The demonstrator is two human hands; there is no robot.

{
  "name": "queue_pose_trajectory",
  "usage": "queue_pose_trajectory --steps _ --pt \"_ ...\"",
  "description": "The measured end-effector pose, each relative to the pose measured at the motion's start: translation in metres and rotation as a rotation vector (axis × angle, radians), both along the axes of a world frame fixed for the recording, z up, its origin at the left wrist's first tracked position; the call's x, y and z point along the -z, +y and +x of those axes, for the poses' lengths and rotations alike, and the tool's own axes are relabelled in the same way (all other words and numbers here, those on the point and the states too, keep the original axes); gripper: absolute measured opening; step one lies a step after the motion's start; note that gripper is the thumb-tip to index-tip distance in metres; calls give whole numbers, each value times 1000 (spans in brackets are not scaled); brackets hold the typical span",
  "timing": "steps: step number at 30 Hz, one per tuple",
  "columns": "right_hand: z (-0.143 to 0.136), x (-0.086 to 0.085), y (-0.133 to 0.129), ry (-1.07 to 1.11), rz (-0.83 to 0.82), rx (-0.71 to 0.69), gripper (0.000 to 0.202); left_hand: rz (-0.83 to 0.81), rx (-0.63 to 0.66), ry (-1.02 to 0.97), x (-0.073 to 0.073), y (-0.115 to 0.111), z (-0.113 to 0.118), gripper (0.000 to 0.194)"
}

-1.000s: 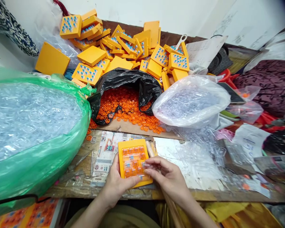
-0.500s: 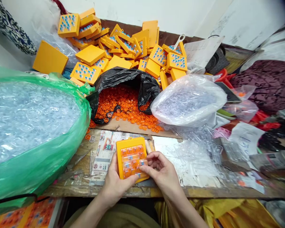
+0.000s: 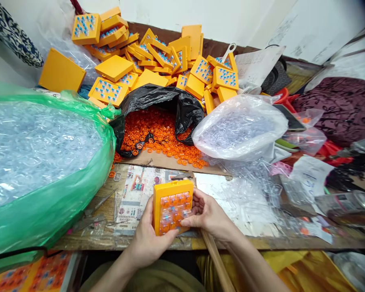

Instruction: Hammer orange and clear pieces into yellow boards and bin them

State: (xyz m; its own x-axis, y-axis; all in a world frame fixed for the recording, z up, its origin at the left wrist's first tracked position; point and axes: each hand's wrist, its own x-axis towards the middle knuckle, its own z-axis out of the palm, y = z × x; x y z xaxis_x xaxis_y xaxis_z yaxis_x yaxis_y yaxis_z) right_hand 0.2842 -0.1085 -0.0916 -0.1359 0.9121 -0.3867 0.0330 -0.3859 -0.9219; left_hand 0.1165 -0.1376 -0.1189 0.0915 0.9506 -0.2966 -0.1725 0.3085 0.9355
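Left hand (image 3: 153, 231) grips box (image 3: 174, 207) by its left side, thumb near the bottom edge. Right hand (image 3: 209, 215) at its right edge; can't tell if it's pinching anything. Box sits between hands over desk (image 3: 115, 243), long axis pointing away from body.

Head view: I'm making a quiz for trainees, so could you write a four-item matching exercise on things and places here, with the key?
Things
1. Green translucent plastic bag
2. Crumpled black plastic bag
3. White translucent plastic bag
4. Square yellow plastic case

Places
A. Gripped by the left hand
B. Directly right of the black bag
C. At the picture's left edge
D. Open over small orange plastic pieces

Pairs: 1-C; 2-D; 3-B; 4-A
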Motion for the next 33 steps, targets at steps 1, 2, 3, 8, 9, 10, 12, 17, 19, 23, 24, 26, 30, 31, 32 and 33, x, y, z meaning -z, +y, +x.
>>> queue_pose_trajectory --steps 1,2,3,8,9,10,12,17,19,23,24,26,30,31,32,33 --pt "0 0 0 -2 -3 -1 58 3 -3 0 0 0 0 70" --pt "0 0 0 -5 -5 1 58 5 -1 -8 -1 0 -1 69" --pt "0 0 0 -9 -6 2 57 5 3 -24 -2 0 -2 68" --pt "-3 -3 -2 -52 11 10 54 -27 29 -266 -11 4 -1 69" --pt "-4 -4 -3 -58 15 8 54 -44 17 -284 -13 6 1 68" --pt "-5 -5 -4 -58 18 9 55 -65 -4 -267 -14 8 3 65" --pt "-7 -4 -8 -50 28 37 64 -106 -63 -169 -17 11 8 57" --pt "-6 11 -21 -112 208 199 74 -133 -147 -82 -20 14 16 48" --pt "-5 19 -26 -175 355 222 57 -143 -165 -85 -20 14 16 48" --pt "-2 29 -32 -274 572 186 25 -166 -156 -124 -17 15 14 53" --pt "-2 31 -33 -299 616 189 24 -175 -150 -138 -17 15 13 54" --pt "-2 32 -34 -328 680 197 26 -188 -148 -164 -15 16 12 56" --pt "-5 31 -38 -257 595 189 21 -185 -173 -202 -14 14 12 56" --pt "-6 30 -38 -237 548 193 19 -182 -179 -205 -13 13 12 56" --pt "-8 30 -39 -223 508 199 17 -179 -180 -207 -13 13 11 55" --pt "-9 29 -40 -218 476 208 15 -177 -179 -205 -13 12 11 55"
